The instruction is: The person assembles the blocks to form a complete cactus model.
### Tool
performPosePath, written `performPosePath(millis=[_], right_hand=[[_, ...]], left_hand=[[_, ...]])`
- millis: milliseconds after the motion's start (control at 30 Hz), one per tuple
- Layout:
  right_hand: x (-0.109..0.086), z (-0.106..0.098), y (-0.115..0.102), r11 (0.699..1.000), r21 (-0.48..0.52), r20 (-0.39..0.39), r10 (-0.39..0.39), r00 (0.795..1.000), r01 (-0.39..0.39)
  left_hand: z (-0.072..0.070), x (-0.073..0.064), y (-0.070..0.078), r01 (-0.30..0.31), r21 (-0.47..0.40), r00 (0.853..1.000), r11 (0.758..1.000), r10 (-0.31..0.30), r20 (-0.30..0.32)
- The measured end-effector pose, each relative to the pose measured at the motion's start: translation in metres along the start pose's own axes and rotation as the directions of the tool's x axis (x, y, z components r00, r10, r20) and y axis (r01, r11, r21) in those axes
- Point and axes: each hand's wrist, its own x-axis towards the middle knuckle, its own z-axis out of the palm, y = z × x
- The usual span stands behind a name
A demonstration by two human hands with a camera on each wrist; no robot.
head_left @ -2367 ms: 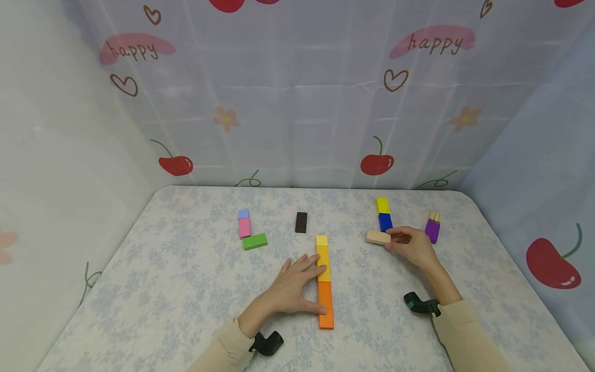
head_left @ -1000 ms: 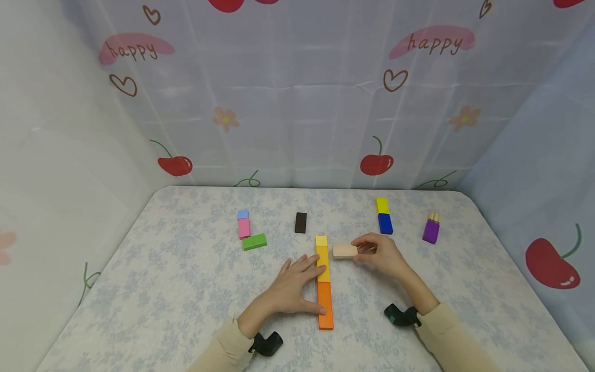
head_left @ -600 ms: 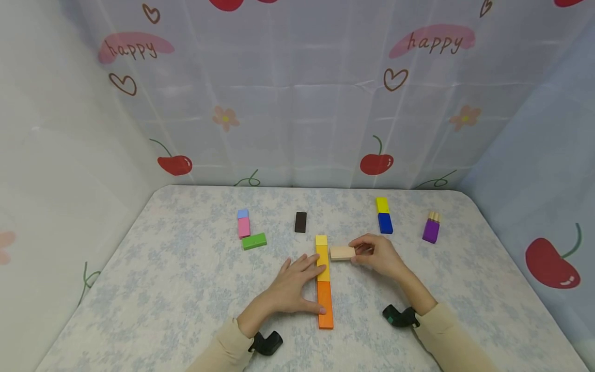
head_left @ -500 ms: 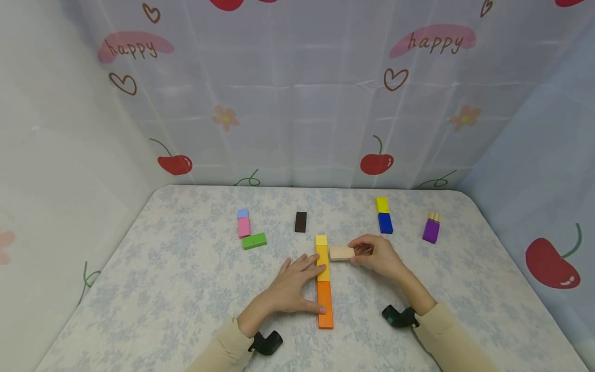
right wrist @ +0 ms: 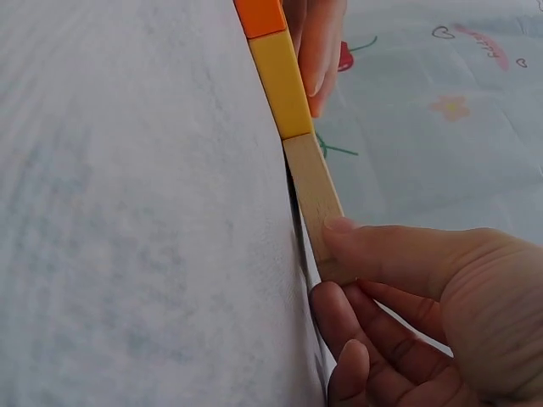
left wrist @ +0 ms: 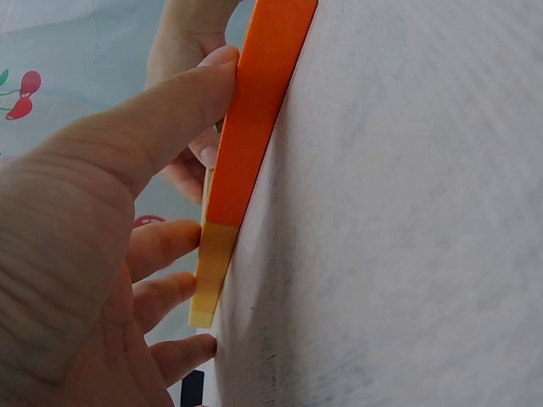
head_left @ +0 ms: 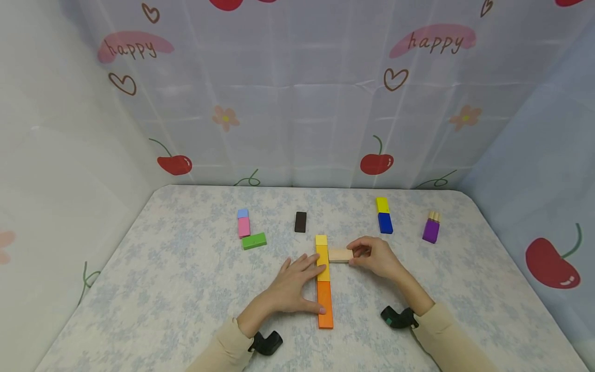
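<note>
In the head view a column lies on the table: an orange block [head_left: 325,295], a yellow block [head_left: 324,276] and a small pale yellow block [head_left: 321,239] at its far end. My left hand [head_left: 289,290] rests with spread fingers along the column, fingertips on the yellow part and thumb on the orange block. The right hand [head_left: 378,257] pinches the outer end of a plain wooden block [head_left: 340,256]. That block lies crosswise, its other end against the right side of the yellow block. Thumb and fingers grip the wooden block [right wrist: 314,191] in the right wrist view.
Behind the column lies a dark brown block [head_left: 300,222]. Pink [head_left: 244,227], light blue [head_left: 243,213] and green [head_left: 254,241] blocks are at back left. At back right are yellow [head_left: 382,205], blue [head_left: 385,223] and purple [head_left: 431,231] blocks, the purple topped by small wooden pieces [head_left: 434,216].
My right hand has carried the wooden block leftward from near the blue block, up against the yellow block's side. The left hand has stayed on the column.
</note>
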Motion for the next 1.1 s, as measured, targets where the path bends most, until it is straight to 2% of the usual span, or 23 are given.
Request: performPosePath(millis=[700,900,1100], right_hand=[[-0.001,0.004,-0.001,1.0,-0.019,0.015,-0.013,1.0,0.014],[0.0,0.001,-0.001,1.0,-0.016,0.022,-0.005,1.0,0.006],[-0.001,-0.008,-0.001,0.998,-0.036,-0.009,0.042,0.999,-0.042]], left_hand=[[0.002,0.0,-0.002,0.011,-0.014,1.0,1.0,-0.01,0.011],[0.001,0.001,-0.002,0.014,-0.016,1.0,1.0,-0.013,0.015],[0.0,0.001,-0.001,0.011,-0.014,1.0,1.0,-0.011,0.018]])
